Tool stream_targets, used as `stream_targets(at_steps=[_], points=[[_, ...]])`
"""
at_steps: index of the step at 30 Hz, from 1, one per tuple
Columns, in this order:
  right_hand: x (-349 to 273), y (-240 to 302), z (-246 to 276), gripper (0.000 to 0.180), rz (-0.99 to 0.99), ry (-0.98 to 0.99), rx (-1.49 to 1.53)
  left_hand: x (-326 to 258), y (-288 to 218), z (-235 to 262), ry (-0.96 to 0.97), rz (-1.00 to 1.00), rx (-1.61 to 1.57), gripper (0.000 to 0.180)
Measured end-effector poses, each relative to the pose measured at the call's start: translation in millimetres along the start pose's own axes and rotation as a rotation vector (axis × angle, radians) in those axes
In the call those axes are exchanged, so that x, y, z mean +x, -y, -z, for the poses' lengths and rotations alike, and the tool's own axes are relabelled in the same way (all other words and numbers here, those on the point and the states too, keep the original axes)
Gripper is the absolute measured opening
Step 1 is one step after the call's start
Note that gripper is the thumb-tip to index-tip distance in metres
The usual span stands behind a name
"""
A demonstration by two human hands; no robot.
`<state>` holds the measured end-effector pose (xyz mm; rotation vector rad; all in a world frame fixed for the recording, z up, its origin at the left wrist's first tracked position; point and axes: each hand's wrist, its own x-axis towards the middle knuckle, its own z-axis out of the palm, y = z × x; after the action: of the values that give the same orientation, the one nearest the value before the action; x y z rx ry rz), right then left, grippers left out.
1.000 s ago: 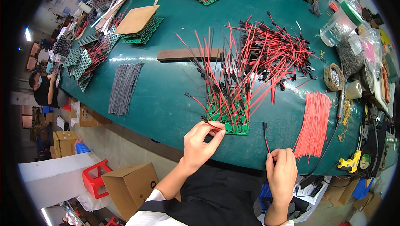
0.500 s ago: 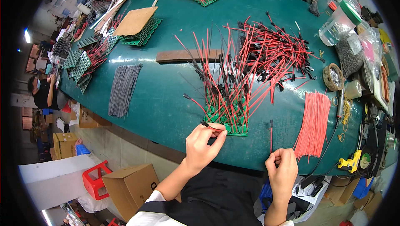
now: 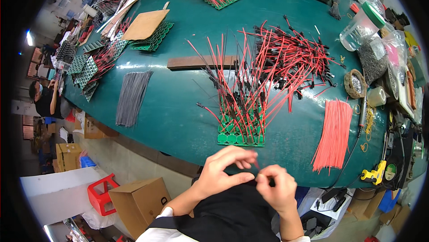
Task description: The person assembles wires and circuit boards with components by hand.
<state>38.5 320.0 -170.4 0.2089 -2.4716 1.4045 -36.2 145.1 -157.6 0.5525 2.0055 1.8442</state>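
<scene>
The left hand (image 3: 222,175) and right hand (image 3: 276,191) meet just below the near edge of the green table (image 3: 178,108), fingertips pinched together on what looks like a thin red wire (image 3: 256,165), though it is too small to tell which hand truly has it. By my reading the step in hand is readying a wire end for the green circuit-board panel (image 3: 241,132) just above the hands, and the next move would call for a steady, fine pinch to guide it there. That panel lies flat near the table edge, bristling with red and black leads, with a loose heap of wired leads (image 3: 290,59) behind it and a neat bundle of red wires (image 3: 333,132) to its right.
</scene>
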Motion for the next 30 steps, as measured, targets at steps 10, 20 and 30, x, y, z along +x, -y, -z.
stream_targets(at_steps=[10, 20, 30], points=[[39.8, 5.3, -9.9, 0.014, -0.001, 0.011, -0.038, -8.9, 20.2, 10.8, -0.218, 0.033, -0.083, 0.014], [94.5, -76.1, 9.0, 0.019, -0.294, -0.070, -0.817, 9.3, 31.7, 17.6, -0.396, -0.062, 0.351, 0.014], [73.1, -64.7, 16.5, 0.014, -0.335, -0.234, -0.563, 7.7, 34.2, 19.1, -0.395, -0.101, 0.398, 0.013]])
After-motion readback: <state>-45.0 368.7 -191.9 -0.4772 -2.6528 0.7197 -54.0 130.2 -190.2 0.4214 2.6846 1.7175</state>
